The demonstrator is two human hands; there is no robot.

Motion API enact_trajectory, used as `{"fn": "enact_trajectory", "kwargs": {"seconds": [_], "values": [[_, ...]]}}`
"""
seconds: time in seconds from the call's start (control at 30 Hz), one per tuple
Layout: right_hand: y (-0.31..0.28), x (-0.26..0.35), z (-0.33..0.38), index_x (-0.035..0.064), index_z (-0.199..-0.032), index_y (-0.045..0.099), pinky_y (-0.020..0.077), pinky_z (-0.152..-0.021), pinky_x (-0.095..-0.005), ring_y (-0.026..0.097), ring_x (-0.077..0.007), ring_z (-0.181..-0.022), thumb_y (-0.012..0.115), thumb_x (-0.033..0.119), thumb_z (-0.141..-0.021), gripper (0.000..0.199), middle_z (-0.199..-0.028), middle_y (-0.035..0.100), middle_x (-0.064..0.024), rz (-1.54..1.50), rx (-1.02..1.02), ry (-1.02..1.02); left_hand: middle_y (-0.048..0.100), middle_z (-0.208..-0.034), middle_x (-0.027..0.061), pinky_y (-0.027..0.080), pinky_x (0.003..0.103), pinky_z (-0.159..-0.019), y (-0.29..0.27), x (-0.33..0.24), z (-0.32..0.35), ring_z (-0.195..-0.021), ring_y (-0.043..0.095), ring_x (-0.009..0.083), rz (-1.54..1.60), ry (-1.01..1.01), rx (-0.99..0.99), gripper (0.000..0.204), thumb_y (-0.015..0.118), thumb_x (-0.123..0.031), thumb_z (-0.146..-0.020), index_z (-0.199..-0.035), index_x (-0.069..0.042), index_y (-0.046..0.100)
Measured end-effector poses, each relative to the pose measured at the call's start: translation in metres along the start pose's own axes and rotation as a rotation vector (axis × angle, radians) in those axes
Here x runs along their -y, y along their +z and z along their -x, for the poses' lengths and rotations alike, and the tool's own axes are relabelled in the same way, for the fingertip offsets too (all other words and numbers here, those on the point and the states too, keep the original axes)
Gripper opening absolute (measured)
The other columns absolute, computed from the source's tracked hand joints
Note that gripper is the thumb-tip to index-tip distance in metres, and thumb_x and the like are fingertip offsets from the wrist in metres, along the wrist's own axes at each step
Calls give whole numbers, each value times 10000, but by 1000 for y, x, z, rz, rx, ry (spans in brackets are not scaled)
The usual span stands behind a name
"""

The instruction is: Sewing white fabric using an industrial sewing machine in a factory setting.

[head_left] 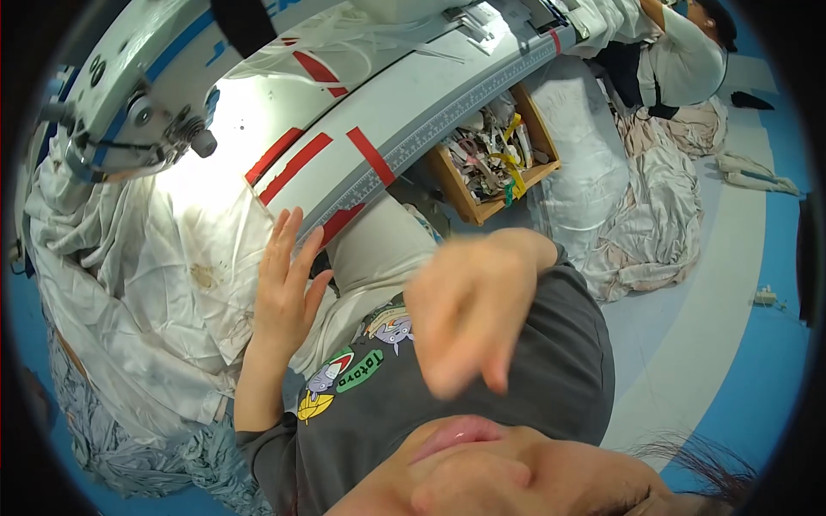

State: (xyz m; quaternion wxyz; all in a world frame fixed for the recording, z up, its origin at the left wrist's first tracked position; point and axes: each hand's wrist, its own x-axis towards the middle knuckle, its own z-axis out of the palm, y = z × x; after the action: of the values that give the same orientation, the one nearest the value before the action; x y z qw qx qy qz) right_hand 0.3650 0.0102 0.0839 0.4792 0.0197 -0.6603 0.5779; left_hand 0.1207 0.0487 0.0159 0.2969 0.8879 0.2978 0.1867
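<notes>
My left hand (288,284) is raised beside the front edge of the sewing table, fingers stretched out and nothing in them. Just beyond it, red tape strips (295,166) cross the white sewing table (370,116), and a ruler strip (456,110) runs along its front edge. To the left, white cloth (172,301) hangs down from under the lit sewing machine (163,125). In front of my chest my right hand (469,310) is lifted close to the camera, bent at the wrist. Motion smears its fingers, and I see nothing held there.
An open wooden drawer (535,175) full of small tools and scraps juts out under the table. Wrapped white bundles (581,146) and heaped pale cloth (658,211) lie to the right. Another person (688,60) sits at the far right. Bluish cloth (129,456) is piled at lower left.
</notes>
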Motion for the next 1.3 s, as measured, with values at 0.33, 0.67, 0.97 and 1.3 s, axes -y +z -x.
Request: {"fn": "enact_trajectory", "kwargs": {"seconds": [0.33, 0.67, 0.97, 1.3], "values": [[-228, -25, 143, 59, -1107, 643, 516, -716, -431, 652, -271, -888, 656, 205, -870, 279, -1259, 552, -175, 1398, -1169, 638, 413, -1402, 198, 364, 435, -1053, 2, -14, 21, -1313, 384, 376, 13, -108, 29, 543, 674, 62, -717, -1237, -34, 551], [-241, -16, 156, 140, -896, 742, 520, -728, -281, 674, -182, -786, 713, 235, -799, 138, -911, 696, -40, 2083, -909, 576, 620, -1156, 130, 504, 391, -839, 25, -18, 47, -1087, 600, 308, 241, 175, 54, 377, 693, 7, -689, -1061, -15, 631], [-103, -42, 102, -6, -909, 684, 536, -695, -294, 641, -198, -778, 682, 51, -824, 103, -951, 673, -103, 1908, -877, -193, 620, -1173, 137, 473, 354, -905, 26, -23, 50, -1093, 599, 278, 585, -108, -2, 347, 597, -118, -867, -1192, 1, 568], [56, -110, 34, 20, -999, 650, 491, -599, -271, 619, -180, -763, 730, 114, -759, 270, -922, 665, -86, 860, -633, 322, 666, -1062, 119, 476, 306, -892, -7, -7, 48, -965, 626, 165, 1153, -641, -77, 310, 449, -200, -995, -1096, 47, 607]]}}
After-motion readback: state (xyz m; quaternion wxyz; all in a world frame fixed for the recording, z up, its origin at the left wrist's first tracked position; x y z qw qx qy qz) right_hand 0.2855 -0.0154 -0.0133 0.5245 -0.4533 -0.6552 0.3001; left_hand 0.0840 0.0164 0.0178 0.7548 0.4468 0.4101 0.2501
